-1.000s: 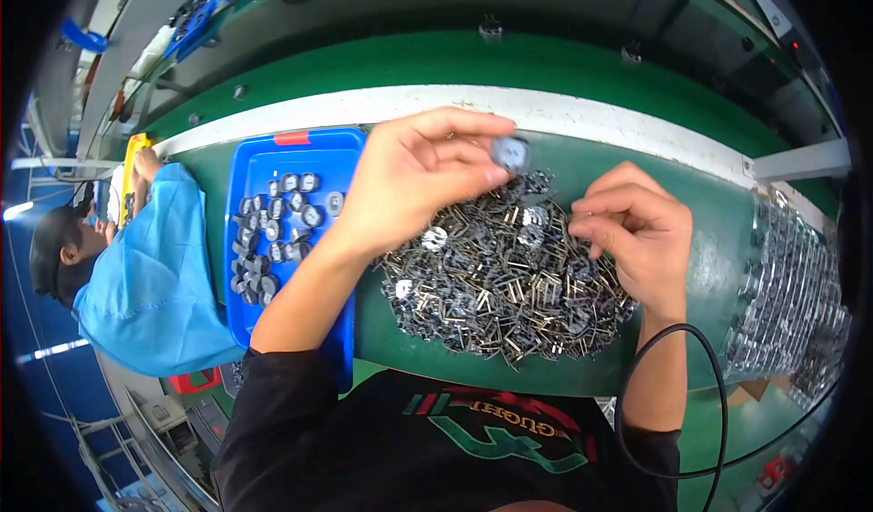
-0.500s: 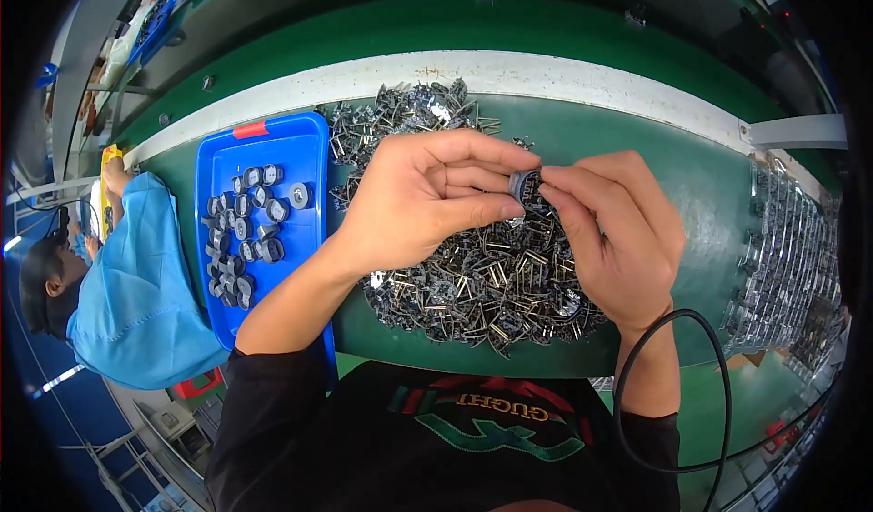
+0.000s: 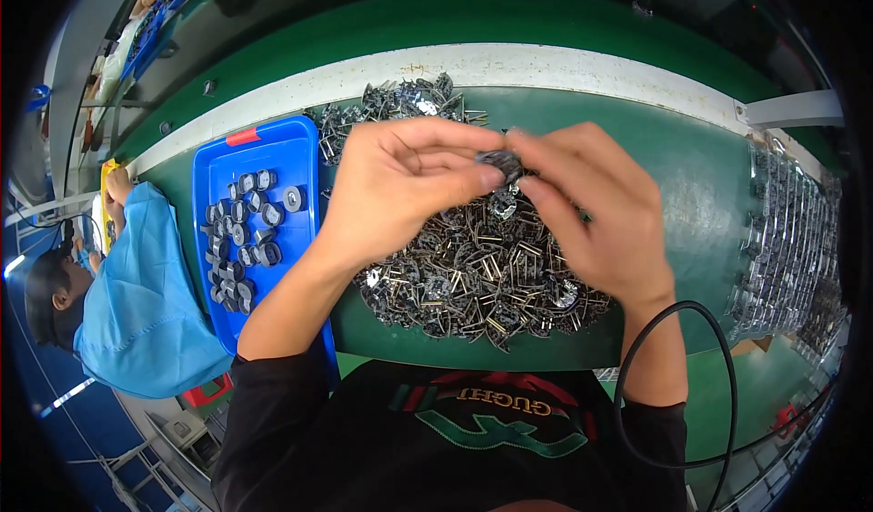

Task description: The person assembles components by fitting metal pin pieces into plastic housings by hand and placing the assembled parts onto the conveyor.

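Above a heap of small black parts with shiny metal pins, my two hands meet at one small round grey-and-black part. My left hand pinches it between thumb and fingers from the left. On its right side, the thumb and forefinger of my right hand close on it, slightly blurred. Fingertips hide much of the piece. Left of my left forearm lies a blue tray with several small grey round pieces in it.
Stacked clear trays of parts stand at the right end of the green table. A white rail runs along the far side, before a green belt. A black cable loops by my right wrist. A co-worker in blue sits at left.
Both hands have shifted slightly left and up with the round part. The part has tilted, showing less of its black pinned face.
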The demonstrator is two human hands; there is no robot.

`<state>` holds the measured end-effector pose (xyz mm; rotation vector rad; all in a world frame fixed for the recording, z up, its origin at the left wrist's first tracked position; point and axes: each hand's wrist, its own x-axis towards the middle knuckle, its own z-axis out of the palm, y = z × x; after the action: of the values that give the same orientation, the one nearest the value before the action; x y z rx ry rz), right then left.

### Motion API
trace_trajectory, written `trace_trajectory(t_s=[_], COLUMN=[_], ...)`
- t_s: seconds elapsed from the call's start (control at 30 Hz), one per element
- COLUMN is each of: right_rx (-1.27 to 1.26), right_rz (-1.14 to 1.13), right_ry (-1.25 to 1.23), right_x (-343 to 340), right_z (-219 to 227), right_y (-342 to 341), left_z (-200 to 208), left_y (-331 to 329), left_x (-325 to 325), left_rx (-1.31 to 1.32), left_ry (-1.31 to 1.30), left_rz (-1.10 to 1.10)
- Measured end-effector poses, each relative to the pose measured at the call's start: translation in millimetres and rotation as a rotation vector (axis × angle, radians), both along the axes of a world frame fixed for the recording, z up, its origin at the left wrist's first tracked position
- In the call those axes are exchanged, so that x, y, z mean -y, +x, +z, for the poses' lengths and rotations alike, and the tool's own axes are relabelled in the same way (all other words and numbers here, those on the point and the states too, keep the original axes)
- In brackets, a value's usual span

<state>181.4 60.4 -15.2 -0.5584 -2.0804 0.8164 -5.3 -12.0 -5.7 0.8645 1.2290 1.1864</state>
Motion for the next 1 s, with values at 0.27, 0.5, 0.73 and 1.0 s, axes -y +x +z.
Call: trace_trajectory(t_s=[0.27,0.5,0.73,1.0], right_rx=[0.371,0.519,0.365,0.384], right_rz=[-0.103,0.055,-0.202,-0.279], right_ry=[0.101,-0.033,-0.011,0.115], right_x=[-43,-45,-30,-25], right_z=[-4,1,-25,-28], right_y=[46,52,18,-5], left_z=[7,-43,-45,-15], left_y=[-73,-161,-163,-264], left_x=[-71,-132,-129,-56], left_rx=[-0.552,-0.989,-0.87,-1.651], left_ry=[0.166,0.096,-0.079,-0.181], left_rz=[0.121,0.278,0.24,0.365])
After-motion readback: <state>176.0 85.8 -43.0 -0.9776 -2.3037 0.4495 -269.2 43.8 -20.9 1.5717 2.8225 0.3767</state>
